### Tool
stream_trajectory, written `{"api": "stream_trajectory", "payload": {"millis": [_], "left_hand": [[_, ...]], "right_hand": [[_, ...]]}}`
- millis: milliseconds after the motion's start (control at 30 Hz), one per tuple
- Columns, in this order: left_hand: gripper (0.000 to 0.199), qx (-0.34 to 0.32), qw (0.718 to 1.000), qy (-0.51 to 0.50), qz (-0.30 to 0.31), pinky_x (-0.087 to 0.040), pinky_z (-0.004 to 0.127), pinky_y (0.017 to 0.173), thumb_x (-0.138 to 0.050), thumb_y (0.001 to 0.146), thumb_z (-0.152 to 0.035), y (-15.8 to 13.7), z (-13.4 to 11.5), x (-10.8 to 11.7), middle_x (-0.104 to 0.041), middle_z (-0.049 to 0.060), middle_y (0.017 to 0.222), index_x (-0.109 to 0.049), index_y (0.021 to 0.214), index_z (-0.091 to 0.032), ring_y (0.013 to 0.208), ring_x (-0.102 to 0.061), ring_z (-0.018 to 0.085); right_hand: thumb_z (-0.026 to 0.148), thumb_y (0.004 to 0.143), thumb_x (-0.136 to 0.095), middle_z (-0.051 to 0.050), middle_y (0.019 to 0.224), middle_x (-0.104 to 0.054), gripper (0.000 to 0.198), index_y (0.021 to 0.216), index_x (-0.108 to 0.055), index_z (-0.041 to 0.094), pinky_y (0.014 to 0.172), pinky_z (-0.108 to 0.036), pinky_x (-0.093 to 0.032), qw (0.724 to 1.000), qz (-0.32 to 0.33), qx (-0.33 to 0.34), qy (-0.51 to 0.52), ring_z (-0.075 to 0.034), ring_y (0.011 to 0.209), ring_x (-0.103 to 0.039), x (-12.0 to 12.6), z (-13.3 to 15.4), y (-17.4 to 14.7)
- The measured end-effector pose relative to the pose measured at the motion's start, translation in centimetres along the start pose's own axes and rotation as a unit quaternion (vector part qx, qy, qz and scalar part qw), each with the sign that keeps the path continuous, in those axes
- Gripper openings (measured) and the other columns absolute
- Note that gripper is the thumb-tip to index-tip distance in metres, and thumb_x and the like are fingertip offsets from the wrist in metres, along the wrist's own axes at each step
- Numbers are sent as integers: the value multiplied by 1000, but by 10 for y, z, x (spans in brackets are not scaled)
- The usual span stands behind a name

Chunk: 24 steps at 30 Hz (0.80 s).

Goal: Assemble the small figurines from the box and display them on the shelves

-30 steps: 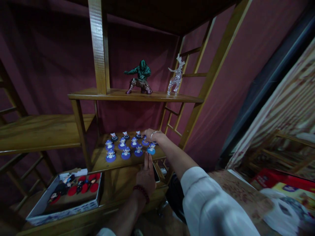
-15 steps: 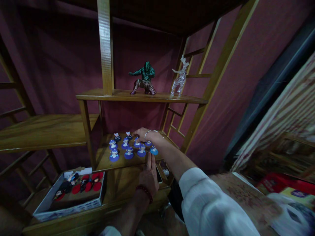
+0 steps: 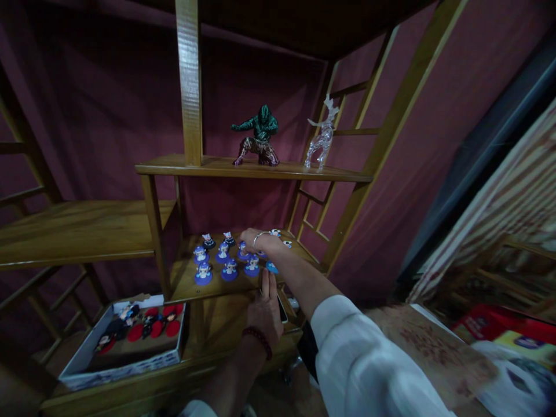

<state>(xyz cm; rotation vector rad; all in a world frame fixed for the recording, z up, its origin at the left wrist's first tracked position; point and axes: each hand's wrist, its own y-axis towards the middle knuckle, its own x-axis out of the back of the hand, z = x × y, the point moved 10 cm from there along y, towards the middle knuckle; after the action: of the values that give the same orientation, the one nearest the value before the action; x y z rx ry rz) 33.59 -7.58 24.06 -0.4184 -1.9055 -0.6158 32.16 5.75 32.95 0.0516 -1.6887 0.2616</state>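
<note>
My right hand (image 3: 252,238), with a silver bangle, reaches over the shelf (image 3: 182,284) into the back row of small figurines. Its fingers curl downward behind a purple-haired figurine (image 3: 243,250); whatever is in them is hidden. My left hand (image 3: 266,307), wearing a red bead bracelet, has its fingers stretched out at the shelf's front edge, just below a figurine on a light-blue base (image 3: 271,267). Several purple-based figurines (image 3: 229,270) stand in rows to the left. Two dark-based figurines (image 3: 208,241) are behind them. More white-and-dark figurines (image 3: 275,233) show past my right wrist.
Above, a green-and-bronze crouching statue (image 3: 259,136) and a clear deer (image 3: 321,139) stand on the upper shelf (image 3: 217,168). Lower left is an open box (image 3: 125,370) with red-based figurines. A dark phone-like object (image 3: 282,310) is beside my left hand.
My right hand and forearm have shifted slightly, showing figurines at the back right and covering more of the light-blue-based one. The left hand stays at the shelf edge. The view has moved a little.
</note>
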Motion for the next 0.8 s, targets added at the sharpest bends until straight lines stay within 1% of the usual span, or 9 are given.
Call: {"api": "stream_trajectory", "payload": {"millis": [133, 267, 367, 467, 567, 700, 800], "left_hand": [[97, 5, 1000, 4, 6, -51, 30, 71, -49, 51, -4, 0, 2, -2, 3, 6, 144, -5, 137, -12, 94, -54, 25], [95, -7, 1000, 5, -6, -51, 29, 72, -50, 53, -4, 0, 1, -3, 4, 7, 144, -7, 137, -11, 98, -52, 26], [97, -5, 1000, 7, -2, -50, 30, 74, -51, 53, -5, 1, 2, -6, 5, 7, 144, -5, 137, -12, 99, -52, 25], [99, 5, 1000, 6, 21, -49, 31, 75, -53, 55, -7, 1, 3, -9, 7, 7, 144, 0, 137, -16, 100, -51, 24], [99, 13, 999, 5, 37, -48, 31, 76, -54, 56, -7, 1, 4, -9, 7, 7, 144, 1, 137, -18, 100, -52, 24], [100, 14, 999, -1, 45, -47, 29, 79, -54, 56, -5, 1, 3, -6, 7, 6, 144, 4, 137, -19, 104, -49, 24], [102, 15, 999, 0, 47, -47, 30, 80, -53, 55, -4, 1, 4, -7, 9, 5, 144, 6, 137, -20, 104, -48, 23]], "right_hand": [[23, 64, -65, -4, 95, -66, 33, 97, -65, 25, 66, -19, -45, 1000, -13, 1, -4, -19, 86, -61, 1, 1, 1], [22, 63, -66, -5, 95, -66, 33, 96, -65, 23, 71, -21, -45, 999, -32, 5, 7, -20, 88, -61, 2, 2, 2], [21, 64, -64, -5, 96, -65, 32, 96, -65, 24, 69, -20, -45, 1000, -20, 0, 11, -20, 87, -61, 0, 1, 3], [23, 65, -63, -7, 95, -66, 32, 97, -65, 22, 67, -21, -45, 1000, -5, 5, -3, -20, 86, -61, -1, 3, 2], [25, 66, -63, -8, 96, -65, 35, 100, -63, 20, 68, -21, -44, 1000, -1, 16, -13, -20, 87, -60, -1, 5, 2], [28, 65, -63, -5, 97, -65, 35, 101, -62, 23, 65, -19, -43, 1000, 1, 13, 1, -17, 85, -60, -3, 2, 4], [31, 65, -63, -2, 96, -65, 38, 102, -61, 24, 62, -18, -41, 999, -25, 28, 20, -16, 83, -60, 3, 4, 8]]}}
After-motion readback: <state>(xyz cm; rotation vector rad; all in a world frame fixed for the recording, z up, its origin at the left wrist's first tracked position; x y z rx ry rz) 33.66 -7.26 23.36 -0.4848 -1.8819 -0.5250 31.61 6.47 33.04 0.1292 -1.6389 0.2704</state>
